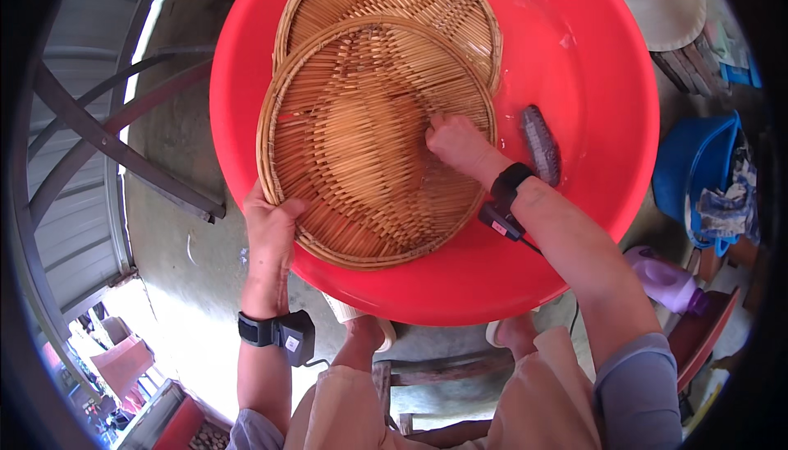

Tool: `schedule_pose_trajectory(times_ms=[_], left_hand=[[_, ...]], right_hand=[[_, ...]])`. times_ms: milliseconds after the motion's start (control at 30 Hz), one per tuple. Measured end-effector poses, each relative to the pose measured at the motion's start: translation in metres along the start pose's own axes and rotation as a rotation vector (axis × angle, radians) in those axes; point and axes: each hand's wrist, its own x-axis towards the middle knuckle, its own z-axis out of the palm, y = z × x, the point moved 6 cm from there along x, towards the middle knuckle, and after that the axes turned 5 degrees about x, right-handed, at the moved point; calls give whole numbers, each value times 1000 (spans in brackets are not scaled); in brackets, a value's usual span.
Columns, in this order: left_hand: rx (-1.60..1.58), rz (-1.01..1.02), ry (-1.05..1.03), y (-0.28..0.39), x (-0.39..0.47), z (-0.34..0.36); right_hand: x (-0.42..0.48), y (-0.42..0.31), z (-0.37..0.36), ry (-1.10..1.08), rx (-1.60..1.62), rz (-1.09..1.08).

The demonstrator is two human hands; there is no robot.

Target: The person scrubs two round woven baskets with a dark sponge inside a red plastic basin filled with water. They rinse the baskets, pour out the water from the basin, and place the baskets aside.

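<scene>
A round woven bamboo tray (363, 142) is tilted over a large red plastic basin (591, 203). My left hand (271, 219) grips its rim at the lower left, thumb on the inner side. Against the right part of the weave rests my right hand (457, 142), fingers curled; whether something small is inside them is hidden. Behind this tray a second woven bamboo tray (308, 13) lies partly covered in the basin. A dark oblong object (542, 145) with a ridged surface lies on the basin floor, right of my right hand. Water glints in the basin.
On the right stand a blue plastic bucket (683, 173) with cloth over its edge and a purple plastic bottle (665, 277). A pale round vessel (652, 0) is at the upper right. Crossed metal bars (123, 142) reach in from the left. A wooden stool (449, 371) is below me.
</scene>
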Motion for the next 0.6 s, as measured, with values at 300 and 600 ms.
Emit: schedule_pose_trajectory(times_ms=[300,600], left_hand=[[30,-32,25,4,-1,5],[-33,17,36,-3,5,5]], right_hand=[[2,-3,16,-56,-12,21],[-26,50,-18,189,304,292]])
